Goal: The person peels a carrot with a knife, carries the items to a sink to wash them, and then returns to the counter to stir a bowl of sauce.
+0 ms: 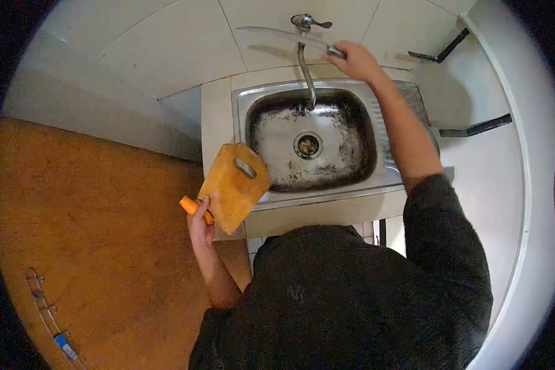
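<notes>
My left hand is closed around an orange carrot and the lower left edge of a wooden cutting board. The board has an oval handle slot and slants over the counter's left corner, overlapping the sink rim. My right hand grips the dark handle of a long knife. Its blade points left, passing in front of the wall near the tap. Below the tap lies the stained metal sink, its drain showing in the middle.
A ribbed drainboard adjoins the sink on the right, with a dark flat item partly behind my forearm. Black brackets jut from the right wall. A wire rack with a blue label is at lower left, by the brown surface.
</notes>
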The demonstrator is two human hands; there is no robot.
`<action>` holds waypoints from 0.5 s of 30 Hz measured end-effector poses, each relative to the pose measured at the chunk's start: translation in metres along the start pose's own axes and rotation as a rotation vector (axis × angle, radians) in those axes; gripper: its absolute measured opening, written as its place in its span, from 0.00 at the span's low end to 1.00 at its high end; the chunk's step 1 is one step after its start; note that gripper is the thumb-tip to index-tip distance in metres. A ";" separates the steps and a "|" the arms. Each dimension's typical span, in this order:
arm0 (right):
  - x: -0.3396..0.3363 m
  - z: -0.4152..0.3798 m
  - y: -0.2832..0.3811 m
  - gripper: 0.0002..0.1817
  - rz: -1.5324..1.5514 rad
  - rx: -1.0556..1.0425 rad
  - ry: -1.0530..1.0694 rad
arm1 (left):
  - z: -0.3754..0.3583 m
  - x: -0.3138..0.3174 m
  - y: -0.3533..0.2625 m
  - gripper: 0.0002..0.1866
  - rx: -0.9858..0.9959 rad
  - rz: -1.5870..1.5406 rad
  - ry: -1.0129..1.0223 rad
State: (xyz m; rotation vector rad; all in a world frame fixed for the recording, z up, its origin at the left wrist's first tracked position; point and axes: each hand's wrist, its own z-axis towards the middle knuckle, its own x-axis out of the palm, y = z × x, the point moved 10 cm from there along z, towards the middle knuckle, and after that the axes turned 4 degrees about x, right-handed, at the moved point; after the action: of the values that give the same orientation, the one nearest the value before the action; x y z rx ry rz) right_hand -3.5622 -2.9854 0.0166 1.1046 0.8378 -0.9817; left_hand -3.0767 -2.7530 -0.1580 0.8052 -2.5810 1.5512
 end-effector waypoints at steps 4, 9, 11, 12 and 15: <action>0.034 -0.120 0.003 0.27 0.314 0.291 0.202 | 0.009 -0.010 0.009 0.10 -0.018 -0.073 -0.009; 0.074 -0.232 -0.010 0.26 0.345 0.522 0.410 | 0.006 -0.026 0.014 0.08 -0.084 -0.019 -0.048; 0.091 -0.243 -0.017 0.26 0.182 0.513 0.440 | 0.007 -0.031 0.017 0.08 -0.125 0.011 -0.061; 0.097 -0.244 -0.020 0.26 0.017 0.490 0.463 | 0.006 -0.029 0.018 0.09 -0.156 0.032 -0.074; 0.116 -0.234 -0.022 0.25 -0.023 0.529 0.439 | 0.006 -0.008 0.012 0.09 -0.113 0.019 -0.008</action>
State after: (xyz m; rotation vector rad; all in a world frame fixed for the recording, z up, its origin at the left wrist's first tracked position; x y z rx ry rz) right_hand -3.5571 -2.7871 -0.1543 1.8132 0.9663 -1.0246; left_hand -3.0736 -2.7504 -0.1732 0.7806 -2.6607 1.3948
